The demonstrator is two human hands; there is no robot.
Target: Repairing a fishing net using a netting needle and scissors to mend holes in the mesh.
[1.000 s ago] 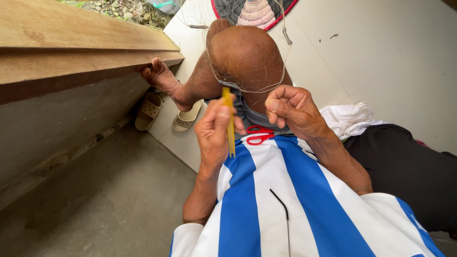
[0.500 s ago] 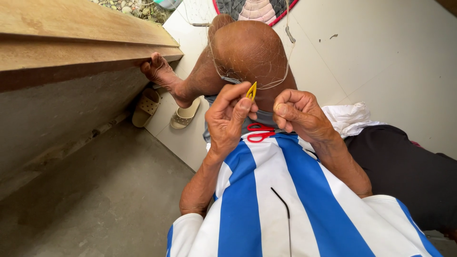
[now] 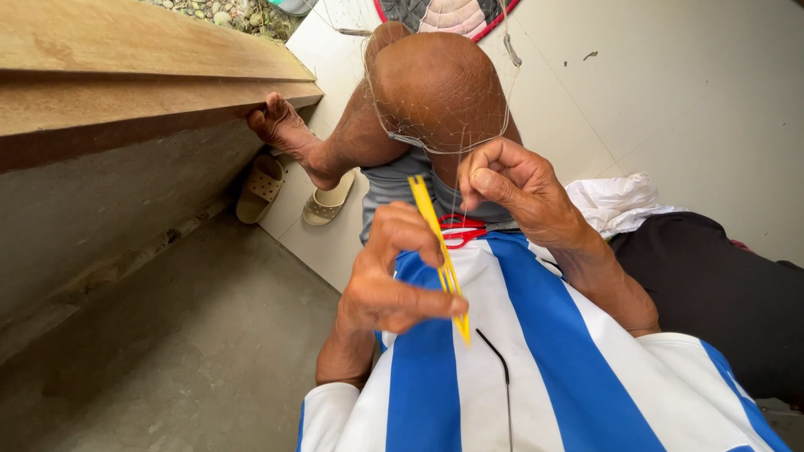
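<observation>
Left hand point(image 3: 394, 280) is clamped around a yellow netting needle point(image 3: 440, 255), thumb pressed across its lower part and the fingers point(image 3: 410, 234) curled over the shaft, so the tool stands tilted, its forked top leaning up toward the raised knee point(image 3: 440, 88) and its lower tip pointing down over the blue-and-white striped shirt point(image 3: 502, 377). Right hand point(image 3: 511, 184) sits just beside it, a little higher, fingers bunched into a tight pinch on the fine, nearly clear fishing net point(image 3: 444, 134) and its thin strands. That net is draped over the bent knee, hanging in a loop below it and running down to the pinch. Between the two hands, lying on the lap at the top edge of the shirt, are red-handled scissors point(image 3: 456, 230), partly hidden by the left hand. A thin black cord point(image 3: 501, 368) runs down the shirt front. The bare foot point(image 3: 280, 130) is braced against the edge of a wooden bench point(image 3: 126, 75) at upper left. Below it, on the pale tiled floor point(image 3: 670, 92) near its edge with the grey concrete, lie two tan sandals point(image 3: 293, 197). At right, white cloth point(image 3: 615, 205) is bunched beside dark fabric point(image 3: 720, 293).
</observation>
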